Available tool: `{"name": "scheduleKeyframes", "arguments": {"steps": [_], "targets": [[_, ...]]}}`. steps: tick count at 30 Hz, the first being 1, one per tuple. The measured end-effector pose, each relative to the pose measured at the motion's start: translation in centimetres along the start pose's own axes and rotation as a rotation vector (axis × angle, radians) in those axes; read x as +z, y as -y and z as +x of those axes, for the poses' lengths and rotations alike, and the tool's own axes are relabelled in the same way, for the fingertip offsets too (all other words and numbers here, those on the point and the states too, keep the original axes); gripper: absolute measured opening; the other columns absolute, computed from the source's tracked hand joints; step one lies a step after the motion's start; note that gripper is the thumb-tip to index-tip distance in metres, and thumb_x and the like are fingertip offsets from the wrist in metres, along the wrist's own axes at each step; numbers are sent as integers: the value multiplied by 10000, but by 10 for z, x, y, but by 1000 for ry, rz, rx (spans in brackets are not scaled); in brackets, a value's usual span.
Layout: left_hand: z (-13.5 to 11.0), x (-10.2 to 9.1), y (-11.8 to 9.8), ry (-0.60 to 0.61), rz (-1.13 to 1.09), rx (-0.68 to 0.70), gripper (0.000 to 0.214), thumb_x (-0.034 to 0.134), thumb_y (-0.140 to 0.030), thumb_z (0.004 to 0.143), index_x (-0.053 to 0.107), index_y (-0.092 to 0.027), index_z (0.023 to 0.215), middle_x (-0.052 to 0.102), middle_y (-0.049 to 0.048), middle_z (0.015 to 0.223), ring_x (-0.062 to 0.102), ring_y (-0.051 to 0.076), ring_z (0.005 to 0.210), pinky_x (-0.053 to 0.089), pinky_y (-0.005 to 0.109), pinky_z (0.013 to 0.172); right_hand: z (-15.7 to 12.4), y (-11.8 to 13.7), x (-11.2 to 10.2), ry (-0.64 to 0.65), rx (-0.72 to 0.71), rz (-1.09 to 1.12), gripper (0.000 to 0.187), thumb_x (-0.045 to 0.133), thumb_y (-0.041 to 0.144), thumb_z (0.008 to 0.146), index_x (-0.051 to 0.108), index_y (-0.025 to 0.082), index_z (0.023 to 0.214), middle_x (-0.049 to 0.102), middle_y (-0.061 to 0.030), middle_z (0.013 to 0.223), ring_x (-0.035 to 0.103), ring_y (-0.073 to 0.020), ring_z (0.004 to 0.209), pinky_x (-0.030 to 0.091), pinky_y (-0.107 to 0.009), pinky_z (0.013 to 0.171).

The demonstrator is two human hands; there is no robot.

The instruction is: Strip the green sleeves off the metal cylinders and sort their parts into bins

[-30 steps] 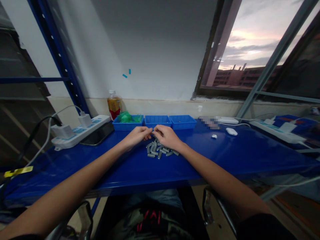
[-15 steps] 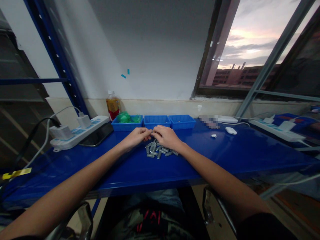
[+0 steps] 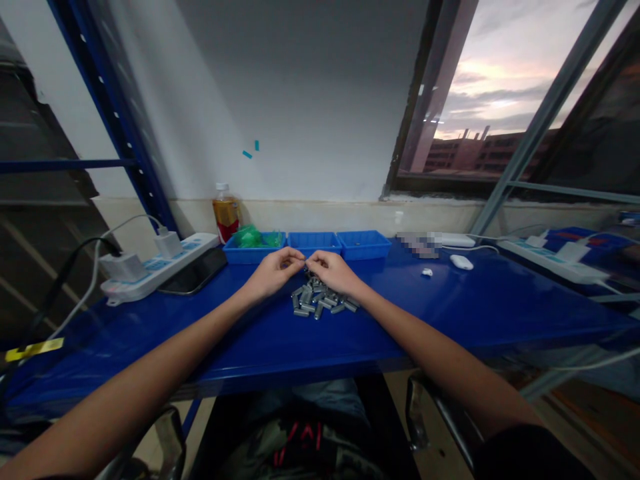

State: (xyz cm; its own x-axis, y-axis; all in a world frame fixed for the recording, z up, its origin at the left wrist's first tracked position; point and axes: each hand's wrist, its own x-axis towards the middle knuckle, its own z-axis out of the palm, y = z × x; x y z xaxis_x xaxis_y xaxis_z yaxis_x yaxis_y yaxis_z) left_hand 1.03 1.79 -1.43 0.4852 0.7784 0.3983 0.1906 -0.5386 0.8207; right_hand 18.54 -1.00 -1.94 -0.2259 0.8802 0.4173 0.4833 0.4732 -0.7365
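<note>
Over a blue table, my left hand and my right hand meet almost fingertip to fingertip. Both have thumb and fingers pinched together; whatever lies between them is too small to make out. Just below the fingers is a pile of small grey metal cylinders, loosely heaped, its far part partly covered by my right hand. Behind the hands stand three blue bins in a row: the left bin with a green plastic bag, the middle bin and the right bin.
A drink bottle stands behind the left bin. On the left lie a power strip and a dark phone. To the right are a white earbud, its case and another power strip with cables.
My left hand's fingers have lifted and straightened a little, and its tips have drawn slightly away from the right hand. My right hand has shifted little. The pile looks the same.
</note>
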Motion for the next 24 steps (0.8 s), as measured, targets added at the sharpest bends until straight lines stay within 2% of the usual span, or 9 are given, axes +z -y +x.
{"name": "scheduleKeyframes", "arguments": {"steps": [7,13,15,18,21,24], "targets": [[-3,1,-2,6,164,84,241,561,-378,793,567,-169,912,648,65,905,607,190,848,479,327,778,3,-2,0,0,68,128,289,478,412,822,520,164,680,463,49,548,418,-95,527,311,-219,530],[-8,1,-6,17,335,186,347,519,-289,823,468,-187,1151,657,62,947,620,183,843,478,313,756,4,-3,2,5,116,181,272,497,413,798,507,167,681,465,53,537,419,-90,499,313,-218,515],[-7,0,-4,26,384,201,342,511,-276,825,477,-182,1151,654,71,965,615,193,873,472,320,773,6,-6,0,-17,108,140,271,498,414,793,519,163,692,471,49,547,420,-89,506,308,-215,509],[-4,-3,3,37,510,210,238,504,-275,821,558,-178,1032,648,80,971,595,216,915,452,346,821,9,-14,-9,-104,84,25,259,506,401,784,556,152,734,498,41,563,428,-91,515,306,-216,507],[-2,-5,11,73,649,207,197,486,-271,823,597,-188,964,644,78,969,574,231,930,430,366,854,12,-27,-27,-236,72,-132,234,517,372,780,588,150,773,515,40,552,440,-97,513,308,-219,517],[-2,-9,18,80,738,194,221,475,-268,824,609,-194,984,638,83,989,556,242,951,419,376,868,14,-41,-46,-331,89,-294,221,510,348,790,612,152,787,524,30,544,462,-108,522,311,-224,530]]}}
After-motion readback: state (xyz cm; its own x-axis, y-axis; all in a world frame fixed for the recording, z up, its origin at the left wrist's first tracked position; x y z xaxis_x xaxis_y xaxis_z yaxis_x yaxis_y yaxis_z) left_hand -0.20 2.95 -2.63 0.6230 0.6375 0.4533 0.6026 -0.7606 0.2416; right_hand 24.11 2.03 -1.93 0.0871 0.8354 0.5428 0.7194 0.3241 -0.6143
